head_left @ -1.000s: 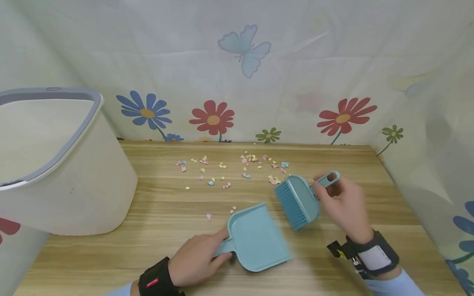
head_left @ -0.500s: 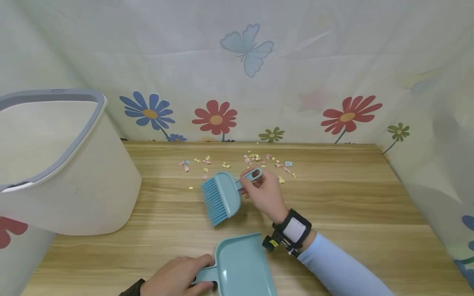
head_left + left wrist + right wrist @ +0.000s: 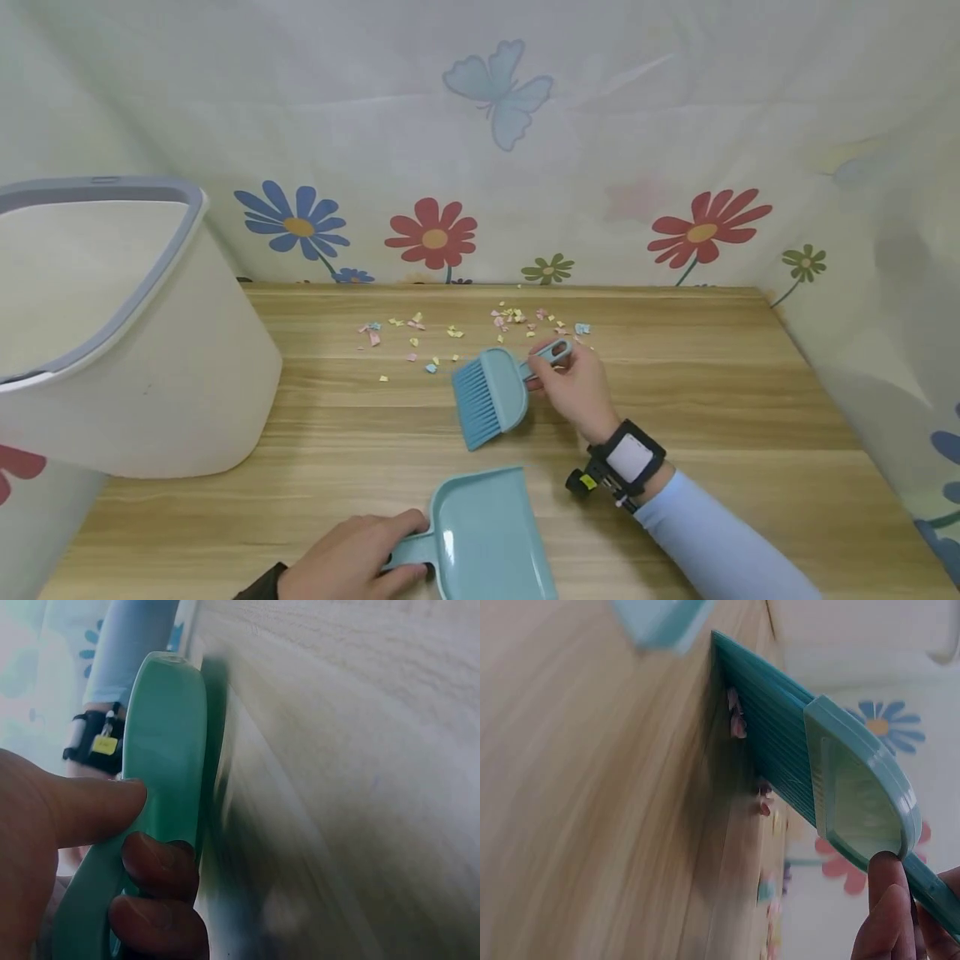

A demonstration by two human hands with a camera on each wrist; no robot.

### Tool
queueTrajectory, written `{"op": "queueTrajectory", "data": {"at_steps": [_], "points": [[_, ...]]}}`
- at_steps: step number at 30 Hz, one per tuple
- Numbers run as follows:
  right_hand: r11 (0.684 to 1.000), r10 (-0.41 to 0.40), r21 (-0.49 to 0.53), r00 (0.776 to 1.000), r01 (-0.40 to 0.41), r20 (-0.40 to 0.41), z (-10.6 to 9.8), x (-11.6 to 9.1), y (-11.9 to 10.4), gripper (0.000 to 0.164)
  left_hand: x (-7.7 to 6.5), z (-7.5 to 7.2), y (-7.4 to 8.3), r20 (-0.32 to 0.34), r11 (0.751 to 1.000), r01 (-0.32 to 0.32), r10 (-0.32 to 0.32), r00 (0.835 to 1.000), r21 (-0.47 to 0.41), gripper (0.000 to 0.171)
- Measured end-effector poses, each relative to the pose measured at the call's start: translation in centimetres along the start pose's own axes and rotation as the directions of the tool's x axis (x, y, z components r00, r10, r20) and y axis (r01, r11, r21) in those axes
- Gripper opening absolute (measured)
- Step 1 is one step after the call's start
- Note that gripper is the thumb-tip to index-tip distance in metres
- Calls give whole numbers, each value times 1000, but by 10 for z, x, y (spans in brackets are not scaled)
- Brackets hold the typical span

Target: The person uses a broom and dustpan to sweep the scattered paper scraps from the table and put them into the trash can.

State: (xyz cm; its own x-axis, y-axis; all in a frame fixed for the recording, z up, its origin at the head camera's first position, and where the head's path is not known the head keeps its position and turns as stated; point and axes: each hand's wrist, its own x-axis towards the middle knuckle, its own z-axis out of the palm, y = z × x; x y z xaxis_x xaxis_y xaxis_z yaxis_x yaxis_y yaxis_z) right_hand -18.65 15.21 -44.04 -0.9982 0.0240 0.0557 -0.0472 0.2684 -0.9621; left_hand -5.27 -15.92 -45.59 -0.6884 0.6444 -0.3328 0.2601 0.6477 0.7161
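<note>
My right hand [image 3: 577,387] grips the ring-ended handle of a blue hand brush [image 3: 501,392] near the middle of the table. The bristles [image 3: 769,724] point left and down to the wood, with a few pink scraps [image 3: 737,716] beside them in the right wrist view. At the front edge of the head view, my left hand [image 3: 348,557] holds a matching blue dustpan [image 3: 491,537] by its short handle, thumb on one side and fingers curled under. The pan's mouth faces right. Small pink, yellow and blue paper scraps [image 3: 514,317] lie scattered behind the brush.
A large white bin [image 3: 202,358] with a grey rim stands at the left. Behind the wooden table [image 3: 712,392] hangs a white curtain [image 3: 337,100] printed with flowers and a butterfly; it also closes off the right side.
The brush swung left from the right side, then came back slightly right. The dustpan has slid toward the front edge and a little left, still in my left hand.
</note>
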Motion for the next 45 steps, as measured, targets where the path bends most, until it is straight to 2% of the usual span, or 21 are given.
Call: {"op": "queueTrajectory", "data": {"at_steps": [3,6,10,12,14,16,17,19,20,21,22,25,27,29,32,35,38,42,45], "points": [[998,56,-5,998,-56,-35,-27,1,10,20,1,-2,0,-14,1000,-9,9,1000,3,34],[996,84,-11,995,-85,-57,-52,-1,17,23,1,-3,-2,-64,998,-56,58,996,37,33],[997,69,-18,993,-71,-97,-78,-5,18,25,2,-7,-4,-145,991,-82,97,985,106,33],[999,37,-17,993,-39,-110,-87,-9,12,27,4,-10,-4,-183,989,-60,84,980,132,34],[999,-31,-23,992,28,-126,-95,-12,4,27,7,-12,-3,-224,987,-32,67,972,160,34],[992,-127,-38,979,123,-158,-101,-16,-5,24,12,-15,-2,-267,984,-2,51,962,179,32],[982,-188,-62,966,180,-177,-103,-17,-9,22,14,-16,-1,-287,981,14,43,957,193,32],[940,-329,-166,922,298,-205,-106,-18,-16,17,20,-18,0,-319,977,48,21,947,208,33],[907,-398,-233,893,350,-208,-106,-19,-19,16,22,-18,1,-331,975,59,15,943,212,33],[861,-470,-315,860,399,-198,-105,-20,-21,16,25,-19,1,-342,974,69,10,940,218,33],[807,-535,-396,827,439,-173,-105,-21,-23,18,28,-19,2,-351,971,76,9,936,227,34],[596,-685,-595,728,540,-26,-99,-24,-24,26,36,-20,2,-370,967,85,10,929,239,36],[454,-729,-665,676,593,106,-94,-27,-22,35,41,-20,2,-380,965,86,15,925,249,38],[342,-736,-694,640,634,222,-89,-30,-18,41,47,-21,1,-388,964,87,18,921,252,39],[224,-719,-715,608,662,338,-82,-32,-11,44,54,-23,1,-400,961,82,32,916,264,41],[162,-693,-724,600,670,400,-77,-31,-5,40,60,-24,1,-406,957,82,40,913,279,40],[143,-661,-720,607,679,441,-73,-32,-2,37,64,-24,1,-405,953,94,32,914,287,39],[181,-635,-688,618,703,464,-71,-36,-3,38,68,-24,1,-394,956,108,9,919,274,36],[216,-637,-647,608,731,474,-71,-38,-7,41,69,-24,2,-388,960,109,-1,922,258,34]]}}
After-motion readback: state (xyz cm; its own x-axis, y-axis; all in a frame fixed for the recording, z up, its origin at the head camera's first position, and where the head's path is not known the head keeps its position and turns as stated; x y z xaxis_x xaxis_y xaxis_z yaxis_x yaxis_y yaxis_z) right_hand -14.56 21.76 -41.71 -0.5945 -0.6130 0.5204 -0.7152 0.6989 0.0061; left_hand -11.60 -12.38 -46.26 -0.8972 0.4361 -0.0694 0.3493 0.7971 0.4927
